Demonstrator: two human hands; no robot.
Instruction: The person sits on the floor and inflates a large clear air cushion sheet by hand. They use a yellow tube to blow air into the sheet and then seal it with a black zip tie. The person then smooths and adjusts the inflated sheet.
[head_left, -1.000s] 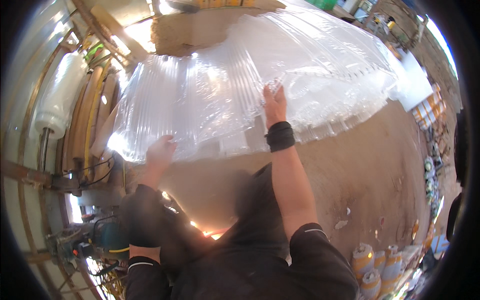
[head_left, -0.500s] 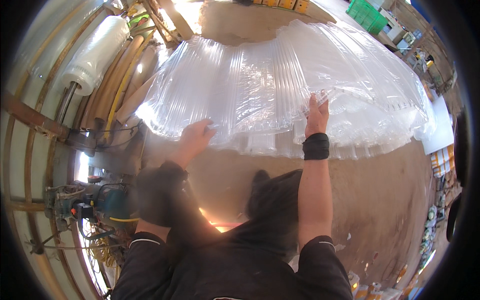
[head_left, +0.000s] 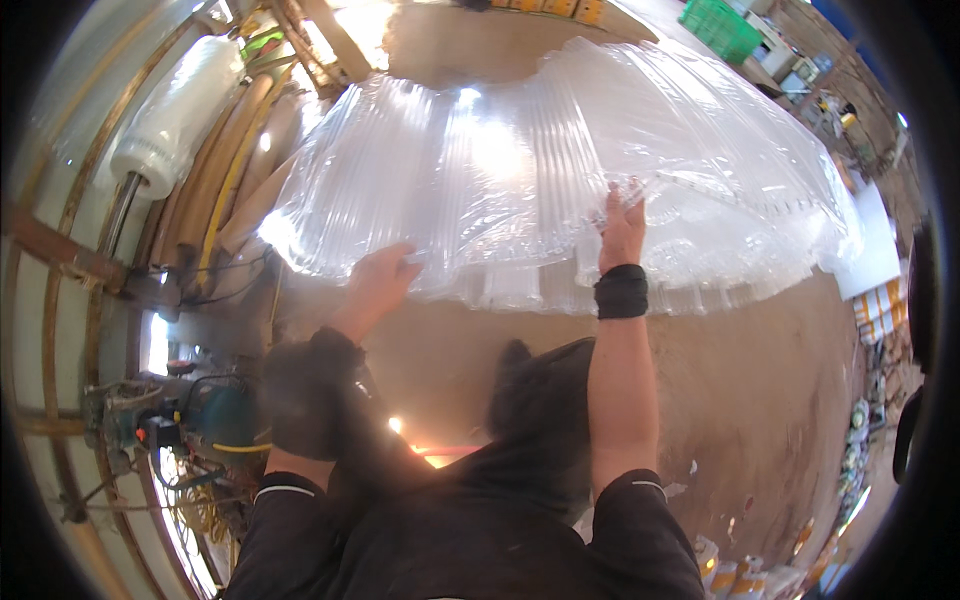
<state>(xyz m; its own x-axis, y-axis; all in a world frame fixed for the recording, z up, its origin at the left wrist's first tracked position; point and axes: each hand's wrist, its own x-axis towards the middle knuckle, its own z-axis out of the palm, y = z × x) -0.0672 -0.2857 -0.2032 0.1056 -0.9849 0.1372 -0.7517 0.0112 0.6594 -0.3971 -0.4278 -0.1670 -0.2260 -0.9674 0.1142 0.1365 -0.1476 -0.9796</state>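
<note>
A wide sheet of clear air-column plastic film [head_left: 470,180], ribbed with long parallel channels, spreads in front of me in overlapping layers. At its near left edge, my left hand [head_left: 383,278] has its fingers curled together on the film. My right hand [head_left: 622,235], a black band round its wrist, pinches the film further right, where one layer folds over another. Glare hides exactly how the fingertips meet the plastic.
At the left, a roll of clear film [head_left: 185,115] sits on a metal bar beside brown tubes [head_left: 205,150]. Below stands a dark green machine [head_left: 215,410] with cables. A green crate [head_left: 720,30] is at the far right. Brown floor [head_left: 740,400] stretches below the film.
The view has shifted slightly, so the scene sits a little further left. Both hands keep nearly the same places on the film, whose folds have moved slightly.
</note>
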